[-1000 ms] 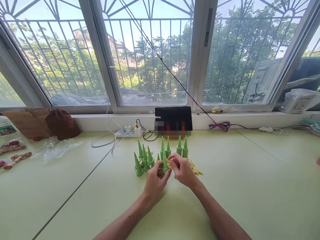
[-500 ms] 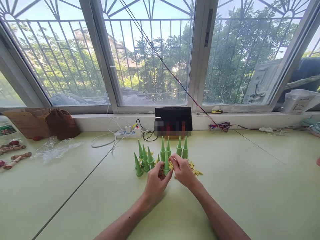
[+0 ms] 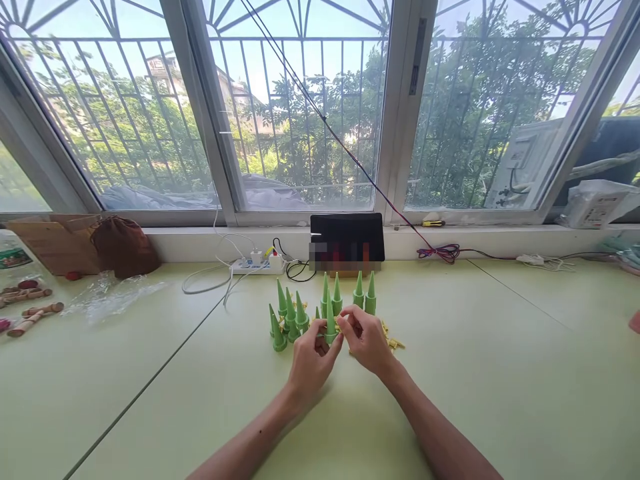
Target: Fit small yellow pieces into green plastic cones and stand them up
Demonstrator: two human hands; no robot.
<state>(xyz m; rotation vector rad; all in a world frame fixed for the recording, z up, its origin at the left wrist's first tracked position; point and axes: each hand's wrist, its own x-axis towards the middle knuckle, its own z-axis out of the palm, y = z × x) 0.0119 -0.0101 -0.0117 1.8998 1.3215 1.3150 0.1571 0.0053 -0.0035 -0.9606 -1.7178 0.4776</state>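
My left hand (image 3: 314, 352) grips a green plastic spike (image 3: 331, 321), a pointed cone with a wider base, held upright above the table. Thumb and fingers close around its base. Beside it, my right hand (image 3: 366, 337) is pinched at the spike's right side on a small yellow plastic piece (image 3: 339, 325), mostly hidden by the fingertips. Several more green spikes (image 3: 279, 337) stand point up on the left. Another group of spikes (image 3: 370, 297) stands behind my hands. Loose yellow pieces (image 3: 396, 344) lie to the right, partly covered by my right hand.
A dark-screened tablet (image 3: 347, 233) leans at the sill behind the spikes. A white power strip (image 3: 260, 265) with cables lies left of it. Farther left are a brown pouch (image 3: 123, 247), clear plastic wrap (image 3: 107, 297) and wooden pieces (image 3: 31, 320). Bundled wires (image 3: 440, 253) sit on the right.
The held spike and my left hand have shifted slightly up and to the left. My right fingertips stay close to the spike's side, almost in place.
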